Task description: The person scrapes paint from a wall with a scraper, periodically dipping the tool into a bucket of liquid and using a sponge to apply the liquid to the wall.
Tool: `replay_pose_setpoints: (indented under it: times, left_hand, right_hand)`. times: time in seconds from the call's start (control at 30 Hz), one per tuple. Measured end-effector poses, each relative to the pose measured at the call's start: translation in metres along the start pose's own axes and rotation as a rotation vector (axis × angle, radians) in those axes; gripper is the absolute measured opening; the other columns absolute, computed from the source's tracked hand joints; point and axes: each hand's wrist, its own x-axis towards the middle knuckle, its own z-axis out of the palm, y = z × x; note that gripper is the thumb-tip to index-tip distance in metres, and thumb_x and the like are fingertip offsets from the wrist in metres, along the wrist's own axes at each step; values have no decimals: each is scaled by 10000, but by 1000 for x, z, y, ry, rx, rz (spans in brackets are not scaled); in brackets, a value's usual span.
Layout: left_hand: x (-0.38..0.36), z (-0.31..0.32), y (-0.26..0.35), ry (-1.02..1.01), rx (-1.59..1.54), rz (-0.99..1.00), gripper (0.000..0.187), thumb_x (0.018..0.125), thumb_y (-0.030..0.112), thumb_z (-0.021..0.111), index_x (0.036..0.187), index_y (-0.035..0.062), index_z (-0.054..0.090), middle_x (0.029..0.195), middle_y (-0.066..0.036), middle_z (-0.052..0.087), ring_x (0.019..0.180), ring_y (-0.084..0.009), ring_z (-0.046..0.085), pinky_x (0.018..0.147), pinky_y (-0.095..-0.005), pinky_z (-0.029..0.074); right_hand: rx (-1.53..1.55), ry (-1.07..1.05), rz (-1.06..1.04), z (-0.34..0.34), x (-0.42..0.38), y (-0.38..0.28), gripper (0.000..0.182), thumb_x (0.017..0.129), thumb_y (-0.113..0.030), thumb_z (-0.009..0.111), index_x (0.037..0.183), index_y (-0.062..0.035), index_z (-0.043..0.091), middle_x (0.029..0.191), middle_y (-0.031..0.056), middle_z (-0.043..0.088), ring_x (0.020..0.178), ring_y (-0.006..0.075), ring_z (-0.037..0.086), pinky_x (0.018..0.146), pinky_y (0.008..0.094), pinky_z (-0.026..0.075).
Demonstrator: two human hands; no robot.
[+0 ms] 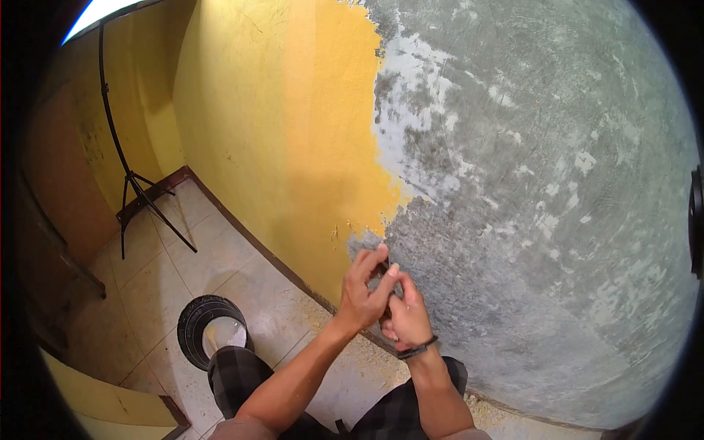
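Observation:
Both my hands are close together in front of the lower wall, near the edge where yellow paint meets bare grey plaster. My left hand is closed, fingers curled and thumb pointing up to the right, around a small dark tool that is mostly hidden. Just right of it and slightly lower, my right hand is closed too, with a dark band on its wrist. What its fingers hold is hidden. A patch of grey shows right above the fingertips.
A black bucket with whitish contents stands on the tiled floor beside my leg. A black tripod stand is at the upper left. Crumbs of scraped paint lie along the wall's foot. A dark object shows at the right edge.

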Motion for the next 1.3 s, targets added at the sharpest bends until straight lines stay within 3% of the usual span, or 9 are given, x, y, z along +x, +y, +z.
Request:
replay_pose_setpoints:
  times: [0.37,0.5,0.63,0.9,1.03,1.13,1.17,1.23,1.3]
  left_hand:
    - [6,-5,6,-8,-30,-39,300,877,145,615,1083,-68,572,871,-107,520,719,-174,495,647,-296,432]
    - [0,2,14,-58,-44,31,292,888,151,607,1071,-73,573,868,-102,512,738,-148,493,648,-272,426]
    - [10,-3,7,-38,-37,-56,277,891,146,603,1064,-68,576,897,-100,516,758,-146,510,660,-266,437]
    - [7,-3,8,-67,-21,5,299,913,175,592,1098,-60,582,912,-83,526,806,-135,532,664,-251,442]
    - [5,-4,16,-95,-64,-127,301,908,163,596,1102,-65,582,915,-81,526,864,-158,548,722,-265,453]
    - [6,1,4,-42,113,143,338,907,176,604,1119,-85,571,952,-110,538,889,-176,558,740,-272,465]
    - [10,-2,7,-43,106,137,338,907,176,604,1119,-85,571,952,-110,538,889,-176,558,740,-272,465]
    - [24,-15,20,-21,39,-154,372,904,188,589,1165,-77,575,1012,-112,571,985,-190,546,888,-299,414]
    - [21,-20,19,-4,-52,-203,374,898,182,595,1176,-67,576,1024,-104,580,995,-190,548,891,-297,415]
  right_hand:
    - [-15,-19,-3,9,1,-8,295,913,-52,390,1187,-148,445,608,-9,452,369,49,320,300,211,234]
    - [49,3,41,0,-11,-13,292,911,-52,400,1180,-156,444,606,-4,448,384,49,328,305,214,237]
    - [12,-30,44,4,-1,-16,289,905,-48,414,1175,-148,442,614,-5,442,383,56,338,308,218,236]
    - [65,-15,93,3,-2,-23,392,896,-41,423,1269,-163,429,681,10,458,411,52,347,327,207,233]
    - [93,-26,67,-2,-3,-17,377,905,-55,458,1267,-159,450,632,3,456,373,59,350,306,239,274]
    - [74,-24,30,0,7,-20,362,915,-72,448,1267,-156,464,635,0,459,374,59,356,308,240,275]
    - [54,-39,33,-3,13,-19,356,918,-73,438,1264,-151,472,639,0,460,377,60,361,311,239,277]
    - [38,-35,54,13,23,-16,340,916,-71,422,1244,-136,487,638,-5,460,399,71,396,324,249,292]
    - [-2,-43,13,18,21,-11,345,916,-64,422,1246,-146,479,640,-7,459,388,69,376,317,246,278]
